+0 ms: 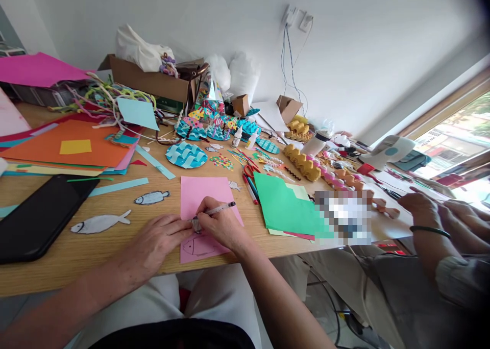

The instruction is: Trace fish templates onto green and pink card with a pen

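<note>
A pen (pixel 220 208) with a clear barrel is gripped in my right hand (pixel 220 226), its tip down on a sheet of pink paper (pixel 193 191). Under the pen tip lies a small grey fish cutout (pixel 196 225), partly covered by my fingers. My left hand (pixel 161 239) rests on the table with its fingers stretched to the paper's left edge, touching that cutout. Below it, a fish outline (pixel 199 246) is drawn on the pink paper. To the left lie a white paper fish (pixel 101 222) and a blue-grey paper fish (pixel 152 198).
A black phone (pixel 42 221) and coloured paper sheets (pixel 46 142) lie left. Green paper (pixel 283 201), red-handled scissors (pixel 250 168) and glue bottles (pixel 237 136) stand or lie to the right and behind. At far right are another person's hands (pixel 424 206) near a glue-gun-like white device (pixel 390 150).
</note>
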`<state>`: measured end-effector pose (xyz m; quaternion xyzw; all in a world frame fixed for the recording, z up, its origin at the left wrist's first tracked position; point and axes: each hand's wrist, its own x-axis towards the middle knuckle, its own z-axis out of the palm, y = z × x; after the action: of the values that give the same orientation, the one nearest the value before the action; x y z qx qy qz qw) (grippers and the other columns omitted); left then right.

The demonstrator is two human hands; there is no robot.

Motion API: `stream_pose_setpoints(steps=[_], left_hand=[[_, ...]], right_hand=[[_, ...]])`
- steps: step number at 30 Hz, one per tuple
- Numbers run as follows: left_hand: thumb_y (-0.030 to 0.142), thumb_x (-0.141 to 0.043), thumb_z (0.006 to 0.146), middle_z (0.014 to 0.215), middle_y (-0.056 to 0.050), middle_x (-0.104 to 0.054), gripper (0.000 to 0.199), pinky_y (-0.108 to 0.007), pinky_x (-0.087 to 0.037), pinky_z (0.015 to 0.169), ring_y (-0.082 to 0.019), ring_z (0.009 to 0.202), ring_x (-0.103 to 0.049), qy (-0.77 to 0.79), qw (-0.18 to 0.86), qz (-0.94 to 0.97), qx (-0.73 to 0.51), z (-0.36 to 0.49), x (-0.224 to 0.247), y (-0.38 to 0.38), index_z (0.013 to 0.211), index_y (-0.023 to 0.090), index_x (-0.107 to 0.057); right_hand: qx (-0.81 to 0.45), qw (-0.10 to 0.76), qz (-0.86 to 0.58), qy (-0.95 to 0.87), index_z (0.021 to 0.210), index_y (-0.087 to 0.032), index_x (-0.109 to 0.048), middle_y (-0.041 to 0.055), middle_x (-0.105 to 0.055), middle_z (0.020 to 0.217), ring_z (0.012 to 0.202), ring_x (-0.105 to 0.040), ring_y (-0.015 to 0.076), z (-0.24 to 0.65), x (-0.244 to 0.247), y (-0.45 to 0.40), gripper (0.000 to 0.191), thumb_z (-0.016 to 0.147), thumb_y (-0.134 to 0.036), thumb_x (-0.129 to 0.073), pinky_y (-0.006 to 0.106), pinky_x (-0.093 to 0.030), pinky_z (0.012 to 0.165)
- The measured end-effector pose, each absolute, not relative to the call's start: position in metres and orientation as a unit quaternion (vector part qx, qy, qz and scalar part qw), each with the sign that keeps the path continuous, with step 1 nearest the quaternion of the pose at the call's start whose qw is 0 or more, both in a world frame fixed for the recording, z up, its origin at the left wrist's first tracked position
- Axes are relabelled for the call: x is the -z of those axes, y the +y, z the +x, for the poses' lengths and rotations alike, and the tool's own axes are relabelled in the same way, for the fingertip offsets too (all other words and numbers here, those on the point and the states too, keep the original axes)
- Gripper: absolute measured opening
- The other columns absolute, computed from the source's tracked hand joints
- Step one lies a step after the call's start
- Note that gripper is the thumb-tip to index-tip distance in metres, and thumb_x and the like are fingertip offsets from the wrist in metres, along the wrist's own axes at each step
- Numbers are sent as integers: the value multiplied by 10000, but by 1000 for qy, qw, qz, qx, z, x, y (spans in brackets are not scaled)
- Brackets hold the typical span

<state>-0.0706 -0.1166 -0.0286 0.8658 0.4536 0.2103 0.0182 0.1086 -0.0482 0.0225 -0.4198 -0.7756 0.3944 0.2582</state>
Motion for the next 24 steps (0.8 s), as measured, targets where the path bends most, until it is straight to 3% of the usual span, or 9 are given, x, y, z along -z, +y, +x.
stream_pose_setpoints(steps=[20, 24], left_hand=[[69, -355, 887, 1190, 2, -634, 481, -361, -440, 926, -207, 1058, -530, 428, 1, 880, -207, -74, 25, -118, 1265, 289, -554], [68, -333, 893, 1211, 1, -629, 482, -376, -424, 933, -217, 1072, -515, 435, -8, 876, -206, -75, 31, -118, 1269, 276, -554]], right_hand=[[-485, 231, -389, -748, 680, -211, -484, -66, -502, 528, 491, -471, 104, 100, -21, -45, 131, 682, -81, -471, 185, -332, 449], [-453, 275, -392, -752, 705, -213, -494, -53, -536, 562, 521, -510, 117, 104, -23, -48, 109, 722, -108, -469, 199, -363, 489]])
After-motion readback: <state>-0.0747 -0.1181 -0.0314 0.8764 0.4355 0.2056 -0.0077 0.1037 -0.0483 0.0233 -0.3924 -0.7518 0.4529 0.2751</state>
